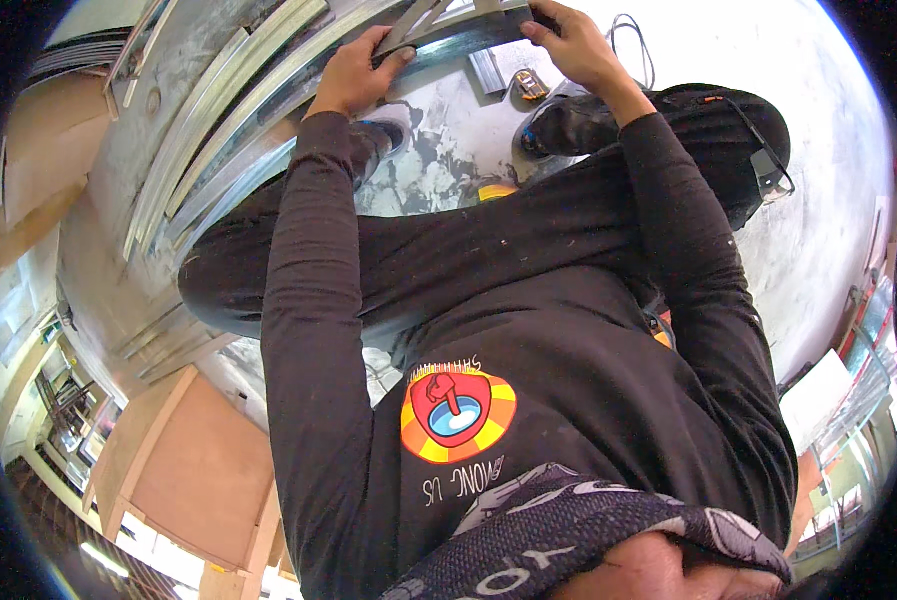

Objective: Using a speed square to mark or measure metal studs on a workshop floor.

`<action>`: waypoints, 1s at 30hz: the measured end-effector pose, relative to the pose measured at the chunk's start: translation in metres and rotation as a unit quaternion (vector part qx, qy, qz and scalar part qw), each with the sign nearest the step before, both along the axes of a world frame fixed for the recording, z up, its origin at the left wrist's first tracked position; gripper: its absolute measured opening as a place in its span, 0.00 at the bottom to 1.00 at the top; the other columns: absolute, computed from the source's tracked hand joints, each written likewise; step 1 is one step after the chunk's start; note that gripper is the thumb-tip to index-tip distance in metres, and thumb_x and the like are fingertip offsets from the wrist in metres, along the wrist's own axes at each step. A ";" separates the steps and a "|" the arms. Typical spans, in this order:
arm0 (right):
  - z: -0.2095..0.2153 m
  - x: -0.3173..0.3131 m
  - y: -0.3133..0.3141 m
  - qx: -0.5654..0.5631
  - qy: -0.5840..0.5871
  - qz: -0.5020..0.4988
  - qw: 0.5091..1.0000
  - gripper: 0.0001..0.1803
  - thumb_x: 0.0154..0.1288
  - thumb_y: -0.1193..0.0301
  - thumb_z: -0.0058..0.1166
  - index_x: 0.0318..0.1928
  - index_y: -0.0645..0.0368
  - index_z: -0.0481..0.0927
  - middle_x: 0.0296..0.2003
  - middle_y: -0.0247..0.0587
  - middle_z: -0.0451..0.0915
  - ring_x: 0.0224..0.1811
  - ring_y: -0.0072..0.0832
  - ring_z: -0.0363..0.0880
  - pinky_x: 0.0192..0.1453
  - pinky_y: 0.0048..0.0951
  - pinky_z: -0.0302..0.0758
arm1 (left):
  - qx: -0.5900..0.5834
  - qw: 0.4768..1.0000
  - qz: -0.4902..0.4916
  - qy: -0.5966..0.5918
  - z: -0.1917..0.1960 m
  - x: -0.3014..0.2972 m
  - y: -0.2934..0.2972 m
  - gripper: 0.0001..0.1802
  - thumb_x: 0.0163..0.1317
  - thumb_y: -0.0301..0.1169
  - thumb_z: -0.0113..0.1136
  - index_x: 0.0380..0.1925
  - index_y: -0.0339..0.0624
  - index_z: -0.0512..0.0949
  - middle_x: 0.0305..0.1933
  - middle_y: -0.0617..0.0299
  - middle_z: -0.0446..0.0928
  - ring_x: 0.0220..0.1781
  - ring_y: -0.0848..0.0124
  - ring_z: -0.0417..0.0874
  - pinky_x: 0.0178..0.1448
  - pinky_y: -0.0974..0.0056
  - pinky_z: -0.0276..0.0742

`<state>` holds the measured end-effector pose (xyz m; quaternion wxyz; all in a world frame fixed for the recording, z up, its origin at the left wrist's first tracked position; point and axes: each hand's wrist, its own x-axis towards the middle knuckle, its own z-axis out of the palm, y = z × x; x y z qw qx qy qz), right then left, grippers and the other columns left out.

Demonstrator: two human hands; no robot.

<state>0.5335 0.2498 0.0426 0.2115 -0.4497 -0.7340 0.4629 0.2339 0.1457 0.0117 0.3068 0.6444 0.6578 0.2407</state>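
Observation:
At the top of the head view a grey metal profile (458,42) lies crosswise between my hands. My left hand (356,75) is closed on its left end, the thumb along the near side. The right end is pinched by my right hand (576,50), thumb below and fingers above. Thin metal strips (415,18) meet at an angle over the profile; the picture's edge cuts them off. Just below the profile, a short metal channel piece (486,73) lies on the floor. Beside it is a yellow and black tape measure (530,86), near my right foot.
Several long metal profiles (213,115) lie in a bundle on the left. A yellow round thing (496,192) shows partly behind my leg. Safety glasses (771,175) rest at my right knee. A dark cable (633,40) curls at the upper right. A wooden box (198,470) stands lower left.

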 end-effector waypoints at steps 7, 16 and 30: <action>0.002 0.001 -0.002 0.055 -0.018 0.013 0.998 0.17 0.65 0.73 0.57 0.52 0.69 0.77 0.42 0.58 0.83 0.44 0.41 0.81 0.52 0.37 0.75 | -0.044 0.998 0.027 0.023 -0.015 -0.005 0.006 0.36 0.61 0.62 0.60 0.55 0.42 0.77 0.43 0.46 0.84 0.46 0.51 0.86 0.51 0.53 0.78; 0.003 0.003 -0.003 0.074 -0.047 0.024 0.996 0.18 0.64 0.72 0.58 0.52 0.70 0.77 0.44 0.62 0.82 0.46 0.49 0.81 0.53 0.40 0.75 | -0.063 0.994 0.034 0.082 -0.006 0.004 0.000 0.39 0.58 0.68 0.59 0.52 0.44 0.80 0.45 0.48 0.85 0.50 0.51 0.86 0.54 0.52 0.78; -0.009 0.008 -0.002 0.092 -0.038 0.022 0.995 0.20 0.64 0.71 0.59 0.54 0.71 0.77 0.47 0.62 0.82 0.49 0.47 0.82 0.55 0.39 0.75 | -0.034 0.998 0.025 0.050 -0.018 0.001 0.004 0.38 0.55 0.68 0.62 0.46 0.43 0.83 0.41 0.49 0.85 0.44 0.53 0.87 0.50 0.53 0.80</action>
